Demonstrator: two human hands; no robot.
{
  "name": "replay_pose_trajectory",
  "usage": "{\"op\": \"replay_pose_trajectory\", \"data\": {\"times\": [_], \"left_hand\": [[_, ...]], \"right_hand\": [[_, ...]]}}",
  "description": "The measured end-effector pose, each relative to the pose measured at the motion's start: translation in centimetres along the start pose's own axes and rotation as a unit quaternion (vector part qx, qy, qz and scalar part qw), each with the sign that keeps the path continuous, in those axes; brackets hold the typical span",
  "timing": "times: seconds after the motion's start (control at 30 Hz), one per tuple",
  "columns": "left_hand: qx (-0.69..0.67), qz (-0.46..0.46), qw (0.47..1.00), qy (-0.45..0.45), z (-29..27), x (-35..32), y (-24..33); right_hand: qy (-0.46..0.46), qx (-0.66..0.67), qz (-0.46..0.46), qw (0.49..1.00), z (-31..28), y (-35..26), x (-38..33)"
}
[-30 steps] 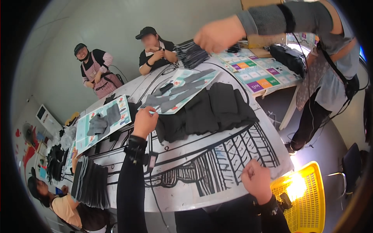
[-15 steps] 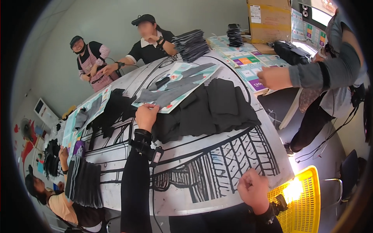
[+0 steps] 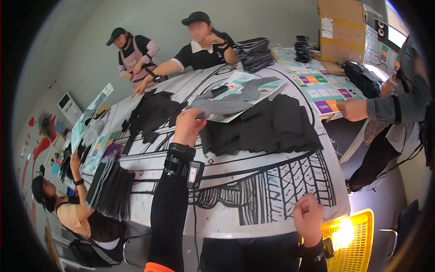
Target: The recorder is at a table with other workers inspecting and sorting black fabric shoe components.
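Observation:
My left hand (image 3: 187, 129) reaches over the table, its thumb and fingers pinched on the near end of a grey fabric piece (image 3: 222, 107). That piece lies on a printed sheet (image 3: 267, 94), whose near edge is right at my fingertips. More grey pieces and a small black piece (image 3: 219, 90) rest on the same sheet. Just right of my left hand, black fabric pieces (image 3: 276, 124) lie overlapping in a broad pile, partly under the sheet. My right hand (image 3: 309, 217) is curled closed above the near right table edge, with nothing visible in it.
Loose black fabric (image 3: 152, 113) lies left of the sheet. Dark stacks stand at the back (image 3: 253, 54) and left edge (image 3: 111, 190). A yellow basket (image 3: 358, 245) is beside the table, near right. Co-workers are around; one arm (image 3: 389, 109) reaches in from the right.
The view has swung left, so everything sits further right. The grey pieces on the sheet have shifted beside my left fingers. At left, a person has raised a printed sheet.

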State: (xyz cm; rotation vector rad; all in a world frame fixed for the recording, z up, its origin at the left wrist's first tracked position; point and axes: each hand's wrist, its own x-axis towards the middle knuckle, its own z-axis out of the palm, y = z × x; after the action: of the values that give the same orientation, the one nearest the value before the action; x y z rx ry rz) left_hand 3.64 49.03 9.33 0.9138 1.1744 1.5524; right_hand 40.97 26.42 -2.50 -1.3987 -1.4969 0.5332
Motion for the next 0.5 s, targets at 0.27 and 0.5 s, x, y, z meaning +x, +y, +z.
{"op": "replay_pose_trajectory", "data": {"times": [0.27,0.5], "left_hand": [[-0.113,-0.076,0.990,0.036,-3.9,-3.6,-1.7],[-0.121,-0.070,0.990,0.033,-2.5,-5.5,-1.2]], "right_hand": [[-0.011,0.012,0.006,1.000,0.2,-0.1,0.0],[0.027,0.072,-0.061,0.995,-1.5,-6.3,6.5]]}}
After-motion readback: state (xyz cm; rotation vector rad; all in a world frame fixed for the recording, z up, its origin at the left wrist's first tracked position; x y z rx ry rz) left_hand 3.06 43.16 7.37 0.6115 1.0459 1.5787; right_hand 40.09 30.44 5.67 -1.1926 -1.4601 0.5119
